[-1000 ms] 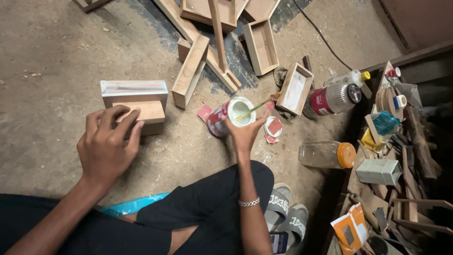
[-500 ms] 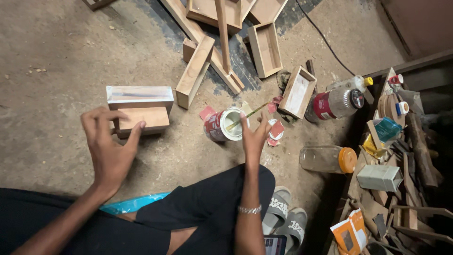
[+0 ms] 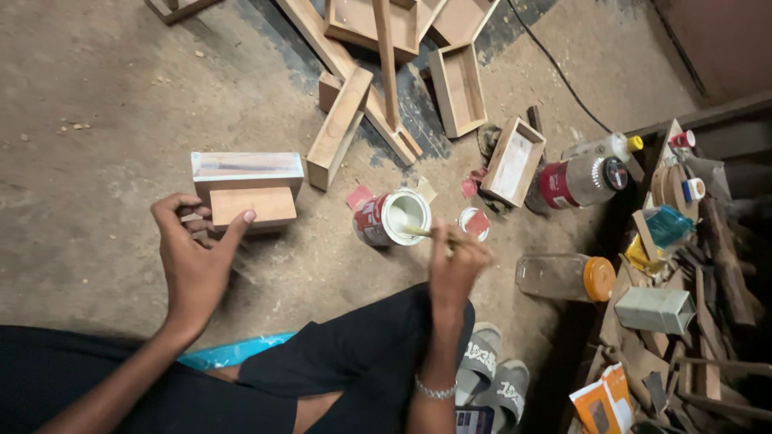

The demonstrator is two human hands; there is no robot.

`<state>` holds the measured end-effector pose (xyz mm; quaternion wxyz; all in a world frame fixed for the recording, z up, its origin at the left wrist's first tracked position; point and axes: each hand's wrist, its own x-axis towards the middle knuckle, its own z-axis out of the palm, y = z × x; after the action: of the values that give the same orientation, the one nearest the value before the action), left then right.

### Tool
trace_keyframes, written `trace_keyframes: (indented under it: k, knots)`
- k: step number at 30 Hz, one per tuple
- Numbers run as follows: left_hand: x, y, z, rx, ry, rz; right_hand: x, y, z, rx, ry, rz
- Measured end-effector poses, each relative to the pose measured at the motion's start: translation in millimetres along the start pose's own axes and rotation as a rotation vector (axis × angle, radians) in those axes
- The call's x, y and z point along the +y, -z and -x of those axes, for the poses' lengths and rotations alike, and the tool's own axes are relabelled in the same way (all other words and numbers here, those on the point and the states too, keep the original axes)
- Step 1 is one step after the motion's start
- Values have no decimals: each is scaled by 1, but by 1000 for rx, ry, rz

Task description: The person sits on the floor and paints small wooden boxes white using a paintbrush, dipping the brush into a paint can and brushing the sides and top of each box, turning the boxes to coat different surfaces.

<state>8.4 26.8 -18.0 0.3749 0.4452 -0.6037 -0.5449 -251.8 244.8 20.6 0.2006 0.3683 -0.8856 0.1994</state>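
My left hand (image 3: 195, 251) grips a small wooden block (image 3: 252, 206) on the dusty floor, thumb on its near edge. Just behind the block lies a white-coated wooden piece (image 3: 246, 169). My right hand (image 3: 455, 259) holds a thin brush (image 3: 420, 231) whose tip dips into an open red tin of white glue or paint (image 3: 392, 217), which stands tilted on the floor between my hands. The tin's lid (image 3: 474, 223) lies beside it.
Several wooden trays and slats (image 3: 386, 56) lie at the top. To the right are a clear jar with an orange lid (image 3: 566, 277), a red-labelled bottle (image 3: 576, 182), a black cable (image 3: 563, 68) and a cluttered heap of tools and scraps (image 3: 683, 265). Sandals (image 3: 482, 370) are by my knee.
My right hand has let go of the tin, pulled back toward me and now holds the brush into it. The left hand stays on the block.
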Motion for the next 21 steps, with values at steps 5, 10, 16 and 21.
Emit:
trace_keyframes:
  k: [5, 10, 16, 21]
  knots:
    - [18, 1, 4, 32, -226, -203, -1, 25, 15, 235, -134, -103]
    - [22, 5, -3, 9, -177, -251, -4, 30, 17, 332, -291, -271]
    - [3, 5, -4, 5, -259, -338, 8, 27, 19, 388, -570, -612]
    - [-23, 1, -11, 27, -236, -226, 30, 20, 28, 419, -628, -730]
